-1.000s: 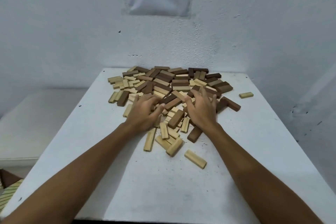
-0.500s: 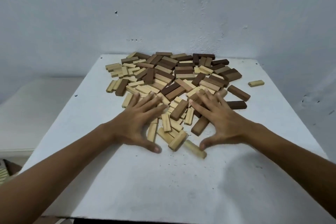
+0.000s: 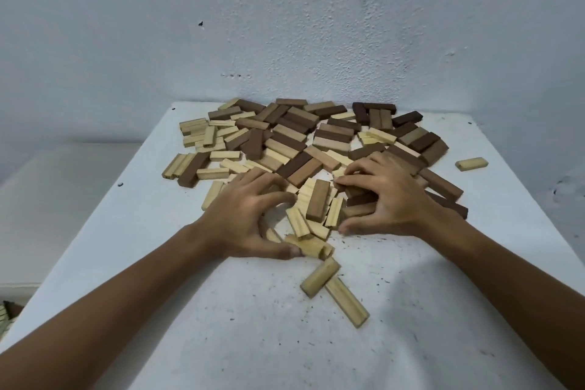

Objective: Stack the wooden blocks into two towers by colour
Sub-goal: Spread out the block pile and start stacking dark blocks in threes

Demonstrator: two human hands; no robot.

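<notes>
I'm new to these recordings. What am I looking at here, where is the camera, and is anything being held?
There is no machine: a person works with bare hands, filmed by a camera worn on the head, looking forward and down. On the white table lies an unsorted pile of wooden blocks, light and dark mixed; no tower stands yet. The left hand curls over light blocks at the pile's near edge. The right hand curls round dark blocks. One stray light block lies apart at the right.
</notes>
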